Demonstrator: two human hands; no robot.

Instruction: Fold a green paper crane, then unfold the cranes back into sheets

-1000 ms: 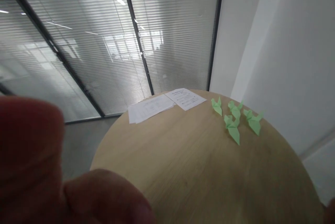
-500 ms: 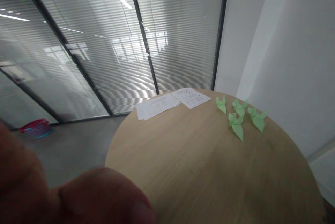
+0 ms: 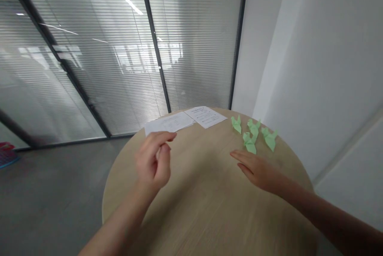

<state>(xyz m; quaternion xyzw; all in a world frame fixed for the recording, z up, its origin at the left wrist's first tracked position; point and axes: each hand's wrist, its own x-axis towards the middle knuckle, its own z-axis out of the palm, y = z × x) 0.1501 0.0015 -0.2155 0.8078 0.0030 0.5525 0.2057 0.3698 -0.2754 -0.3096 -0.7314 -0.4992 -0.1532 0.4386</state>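
The right hand [image 3: 254, 168] is held open near the green origami figures [image 3: 249, 143], the left hand [image 3: 154, 160] loosely curled, farther from them

Glass partitions [image 3: 197, 40] with blinds, ceiling light strips reflected in them, and printed sheets [image 3: 206, 117] on a round tabletop [image 3: 209, 208] suggest an office room.

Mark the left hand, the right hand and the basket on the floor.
Left hand [image 3: 153, 163]: head view, mid-hand.
Right hand [image 3: 259, 171]: head view, back of hand.
Basket [image 3: 7, 157]: head view, visible side.
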